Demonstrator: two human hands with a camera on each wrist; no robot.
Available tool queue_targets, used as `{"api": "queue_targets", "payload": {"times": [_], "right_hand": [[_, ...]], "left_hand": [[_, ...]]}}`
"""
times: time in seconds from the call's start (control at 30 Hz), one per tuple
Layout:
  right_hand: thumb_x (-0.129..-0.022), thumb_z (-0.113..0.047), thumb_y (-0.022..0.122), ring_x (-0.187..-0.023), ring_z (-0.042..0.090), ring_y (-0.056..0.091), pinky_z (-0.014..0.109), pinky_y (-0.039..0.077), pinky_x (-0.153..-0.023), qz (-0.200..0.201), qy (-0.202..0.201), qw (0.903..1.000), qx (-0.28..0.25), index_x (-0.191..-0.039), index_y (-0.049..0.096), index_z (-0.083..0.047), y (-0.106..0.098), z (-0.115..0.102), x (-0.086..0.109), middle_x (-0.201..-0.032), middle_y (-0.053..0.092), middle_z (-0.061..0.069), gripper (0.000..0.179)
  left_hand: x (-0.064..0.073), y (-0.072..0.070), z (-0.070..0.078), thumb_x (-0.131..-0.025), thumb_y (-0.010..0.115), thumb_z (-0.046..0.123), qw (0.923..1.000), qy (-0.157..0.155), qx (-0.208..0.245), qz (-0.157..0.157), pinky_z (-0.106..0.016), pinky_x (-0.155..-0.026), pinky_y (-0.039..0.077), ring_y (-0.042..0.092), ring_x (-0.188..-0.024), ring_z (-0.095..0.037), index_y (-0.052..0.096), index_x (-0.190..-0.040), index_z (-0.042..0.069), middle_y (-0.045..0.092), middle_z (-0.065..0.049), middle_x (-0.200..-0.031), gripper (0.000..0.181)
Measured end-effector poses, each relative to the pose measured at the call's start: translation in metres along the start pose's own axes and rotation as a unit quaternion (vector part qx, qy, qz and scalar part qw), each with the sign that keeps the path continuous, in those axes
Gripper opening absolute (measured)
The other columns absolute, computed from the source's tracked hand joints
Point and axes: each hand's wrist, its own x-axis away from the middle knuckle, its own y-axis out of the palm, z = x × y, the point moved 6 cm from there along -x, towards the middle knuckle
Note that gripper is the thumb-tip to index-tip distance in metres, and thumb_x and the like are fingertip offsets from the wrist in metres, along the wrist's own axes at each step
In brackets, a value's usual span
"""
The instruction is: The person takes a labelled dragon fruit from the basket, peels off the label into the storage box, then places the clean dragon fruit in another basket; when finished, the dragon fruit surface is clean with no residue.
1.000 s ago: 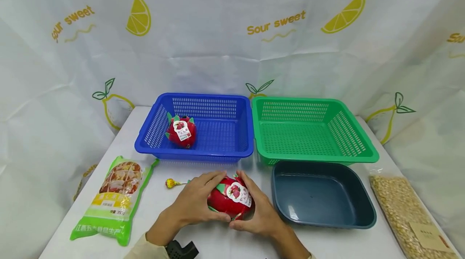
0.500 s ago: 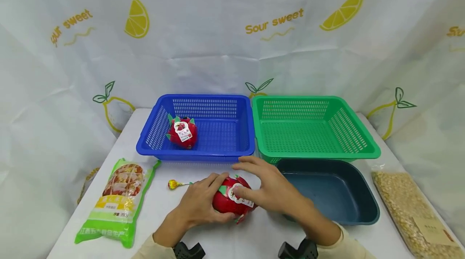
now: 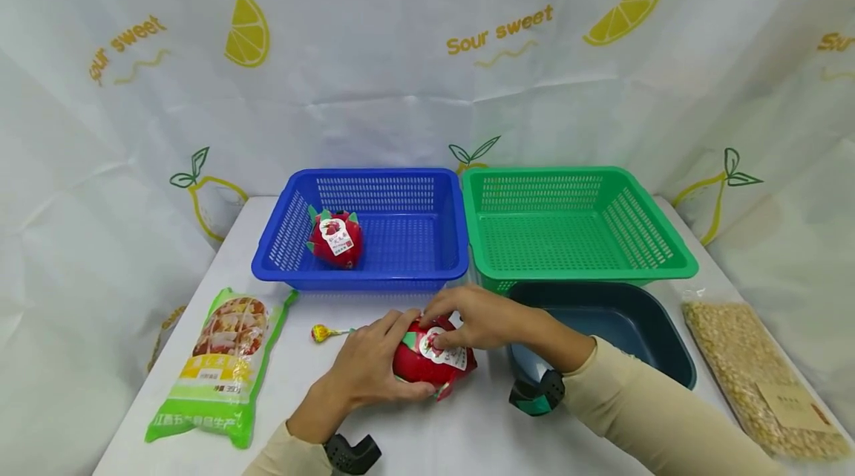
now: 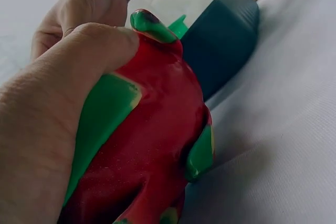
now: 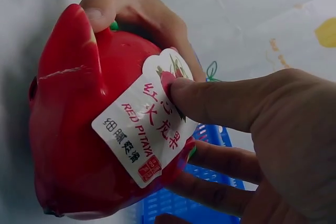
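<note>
A red dragon fruit (image 3: 417, 366) with green-tipped scales lies on the white table in front of the baskets. My left hand (image 3: 366, 366) grips its left side, the thumb along the near edge and the fingers over the far edge. From the right, my right hand (image 3: 481, 316) holds it too. In the right wrist view, that thumb presses on the white "RED PITAYA" label (image 5: 139, 129) while the fingers reach round behind the fruit. Another dragon fruit (image 3: 344, 253) with a similar label sits in the left part of the blue basket (image 3: 374, 285).
Right of the blue basket stands a green basket (image 3: 588, 274). A dark blue-grey tub (image 3: 617, 327) is partly behind my right forearm. A green food bag (image 3: 214, 368) and a lollipop (image 3: 320, 333) lie on the left. A bag of pale kernels (image 3: 741, 357) lies far right.
My right hand left the fruit's right side, lifted, and came down with its thumb on the label and fingers behind. The left hand keeps its grip; the fruit turned slightly.
</note>
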Motion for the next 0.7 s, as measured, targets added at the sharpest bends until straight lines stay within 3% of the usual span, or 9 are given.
{"api": "queue_targets", "payload": {"times": [0.27,0.4,0.53,0.7], "right_hand": [[-0.086,-0.012,0.073,-0.102,0.014,0.056,0.034,0.053,-0.08,0.015,-0.005,0.9999,-0.002,-0.091,0.07,-0.017,0.001,-0.002,-0.001,-0.108,0.063,-0.005,0.008],[-0.088,-0.009,0.071,-0.098,0.014,0.056,0.031,0.053,-0.078,0.019,-0.019,0.9996,0.0,-0.083,0.064,-0.017,0.001,-0.004,-0.002,-0.103,0.063,-0.005,0.012],[-0.088,-0.008,0.071,-0.107,0.019,0.056,0.03,0.052,-0.08,0.035,-0.033,0.9988,-0.005,-0.08,0.063,-0.017,0.001,-0.005,0.0,-0.111,0.063,0.001,0.014],[-0.086,-0.009,0.073,-0.104,0.02,0.054,0.036,0.052,-0.082,0.08,-0.092,0.9924,-0.018,-0.079,0.064,-0.016,-0.001,-0.004,0.008,-0.109,0.059,0.004,0.013]], "left_hand": [[-0.001,0.0,0.0,-0.068,0.062,0.077,0.9998,-0.014,-0.011,-0.012,-0.034,-0.069,0.055,0.058,-0.09,-0.011,0.048,-0.136,0.013,0.057,0.002,-0.11,0.095],[-0.001,0.001,0.0,-0.068,0.065,0.074,0.9997,-0.019,-0.005,-0.011,-0.033,-0.068,0.054,0.058,-0.088,-0.01,0.047,-0.136,0.014,0.057,0.003,-0.107,0.092],[-0.002,0.001,0.001,-0.068,0.067,0.072,0.9998,-0.017,0.004,-0.008,-0.032,-0.066,0.054,0.058,-0.086,-0.009,0.048,-0.135,0.013,0.057,0.002,-0.105,0.091],[-0.002,0.001,0.002,-0.067,0.07,0.068,0.9999,-0.013,0.002,0.004,-0.028,-0.065,0.054,0.058,-0.083,-0.009,0.05,-0.131,0.011,0.057,0.002,-0.103,0.088]]}}
